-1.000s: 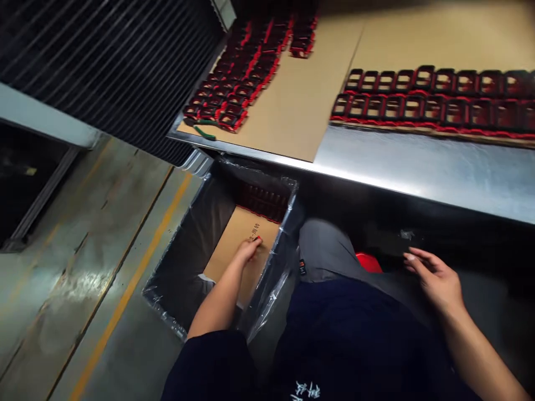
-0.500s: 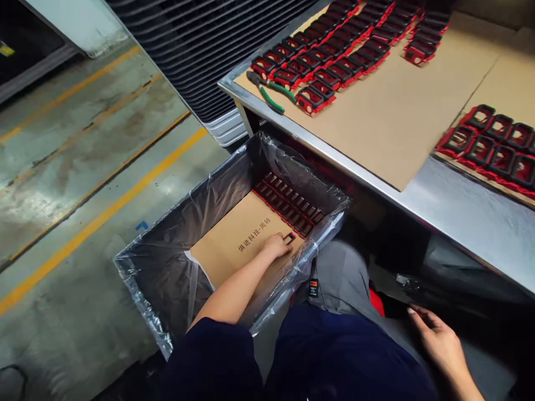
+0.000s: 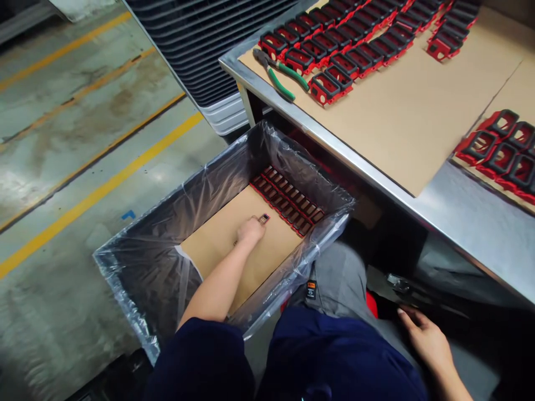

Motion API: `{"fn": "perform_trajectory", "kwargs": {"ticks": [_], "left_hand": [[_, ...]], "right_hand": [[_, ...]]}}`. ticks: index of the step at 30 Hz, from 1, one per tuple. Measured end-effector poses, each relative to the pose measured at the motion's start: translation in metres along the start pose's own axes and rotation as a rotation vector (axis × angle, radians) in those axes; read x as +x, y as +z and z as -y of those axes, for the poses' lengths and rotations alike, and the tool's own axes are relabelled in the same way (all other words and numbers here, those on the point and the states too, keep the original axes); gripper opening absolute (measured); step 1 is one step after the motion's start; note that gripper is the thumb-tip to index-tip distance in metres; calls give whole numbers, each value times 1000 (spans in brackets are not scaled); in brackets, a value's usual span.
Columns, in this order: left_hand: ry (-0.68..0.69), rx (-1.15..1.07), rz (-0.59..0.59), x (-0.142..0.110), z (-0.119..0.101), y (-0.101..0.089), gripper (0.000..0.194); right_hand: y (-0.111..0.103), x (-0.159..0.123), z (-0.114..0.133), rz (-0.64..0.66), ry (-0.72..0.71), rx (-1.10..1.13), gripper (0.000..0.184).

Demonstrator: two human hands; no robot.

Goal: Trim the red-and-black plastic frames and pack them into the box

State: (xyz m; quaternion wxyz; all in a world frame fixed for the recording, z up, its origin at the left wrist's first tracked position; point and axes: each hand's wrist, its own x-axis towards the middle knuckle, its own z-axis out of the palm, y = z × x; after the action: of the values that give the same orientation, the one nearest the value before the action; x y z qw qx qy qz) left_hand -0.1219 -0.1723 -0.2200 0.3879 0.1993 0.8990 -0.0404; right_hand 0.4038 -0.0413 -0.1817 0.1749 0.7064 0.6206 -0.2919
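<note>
My left hand (image 3: 251,229) reaches down into a plastic-lined crate (image 3: 142,234), its fingers closed on a small red-and-black rectangular frame (image 3: 263,219). The hand is over the middle of a brown cardboard sheet (image 3: 217,239) inside the crate. Rows of similar red-and-black frames (image 3: 288,200) stand packed along the crate's far right end, a little apart from the held one. Beside my right thigh, my right hand (image 3: 427,337) hangs loosely with its fingers apart and holds nothing I can see.
A metal-edged table (image 3: 359,159) rises beyond the crate, bearing cardboard with several rows of red-and-black frames (image 3: 346,42). Green-handled pliers (image 3: 282,75) lie near its left corner. More frames (image 3: 501,150) sit at the right. A louvred panel (image 3: 196,50) stands behind; yellow-lined floor (image 3: 108,189) lies to the left.
My left hand has moved left with the frame, from near the crate's right wall to the middle of the cardboard. My right hand stays low at my side. The view has shifted slightly.
</note>
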Motion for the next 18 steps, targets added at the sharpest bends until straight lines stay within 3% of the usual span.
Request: {"fn": "perform_trajectory", "kwargs": {"ticks": [3, 5, 12, 15, 18], "left_hand": [[-21, 7, -28, 6, 9, -16, 39], [35, 7, 1, 1, 7, -15, 40], [309, -21, 297, -38, -30, 48, 34], [364, -40, 308, -42, -37, 61, 33], [359, -37, 272, -40, -36, 60, 35]], "right_hand": [[3, 1, -3, 0, -9, -27, 74], [4, 2, -5, -4, -20, -22, 73], [8, 4, -10, 22, 0, -39, 76], [7, 4, -9, 19, -21, -26, 73], [7, 4, -8, 12, -37, -41, 70]]}}
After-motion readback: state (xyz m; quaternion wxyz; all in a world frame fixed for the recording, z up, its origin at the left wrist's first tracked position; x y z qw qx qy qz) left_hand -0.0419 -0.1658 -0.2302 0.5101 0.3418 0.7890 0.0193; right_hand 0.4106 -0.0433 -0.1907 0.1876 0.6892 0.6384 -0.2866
